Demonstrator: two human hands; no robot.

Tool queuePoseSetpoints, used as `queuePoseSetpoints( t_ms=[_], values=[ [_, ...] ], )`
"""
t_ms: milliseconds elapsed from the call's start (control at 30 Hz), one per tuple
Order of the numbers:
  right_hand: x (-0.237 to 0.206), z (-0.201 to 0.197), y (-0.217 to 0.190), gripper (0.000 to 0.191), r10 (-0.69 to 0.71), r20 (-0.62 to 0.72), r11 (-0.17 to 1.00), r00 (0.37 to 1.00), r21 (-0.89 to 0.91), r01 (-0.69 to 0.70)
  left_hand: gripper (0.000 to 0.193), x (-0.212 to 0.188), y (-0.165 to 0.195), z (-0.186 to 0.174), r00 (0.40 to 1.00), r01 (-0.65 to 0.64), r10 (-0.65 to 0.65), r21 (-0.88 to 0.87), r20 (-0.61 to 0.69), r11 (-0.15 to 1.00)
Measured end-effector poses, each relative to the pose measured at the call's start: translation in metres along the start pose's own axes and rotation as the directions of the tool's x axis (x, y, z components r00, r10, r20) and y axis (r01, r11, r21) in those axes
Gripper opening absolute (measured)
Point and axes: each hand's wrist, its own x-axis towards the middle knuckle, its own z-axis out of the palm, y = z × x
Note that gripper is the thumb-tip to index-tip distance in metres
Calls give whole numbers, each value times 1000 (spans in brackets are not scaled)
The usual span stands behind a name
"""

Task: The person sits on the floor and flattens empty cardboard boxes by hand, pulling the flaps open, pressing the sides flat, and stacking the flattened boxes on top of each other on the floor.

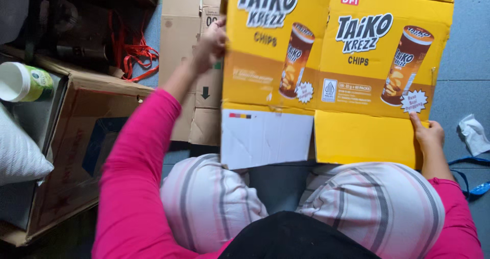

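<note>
The left hand (210,43) grips the far left edge of the flattened yellow carton (326,75), fingers curled round it, while the right hand (427,135) pinches the near right corner, thumb on top, the carton spread between both grips above the knees (214,198), a brown box (76,152) left of them.

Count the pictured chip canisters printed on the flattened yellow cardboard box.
2. One chip canister picture sits on the panel nearer the left hand; the other chip canister picture above the right hand. More panels extend beyond frame.
</note>
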Motion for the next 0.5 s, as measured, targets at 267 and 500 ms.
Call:
queuePoseSetpoints(
  t_ms=[267, 500],
  values=[
    [-11, 1, 18, 73, -122, -164, 992, 979, -3, 123, 90, 52, -22, -65, 809, 565, -546, 37, -217, 824],
    [23, -33, -3, 83, -41, 362, 966, 931, 252, -55, 97, 80, -38, -30, 654, 628, 97, 611, -750, 482]
  ],
)
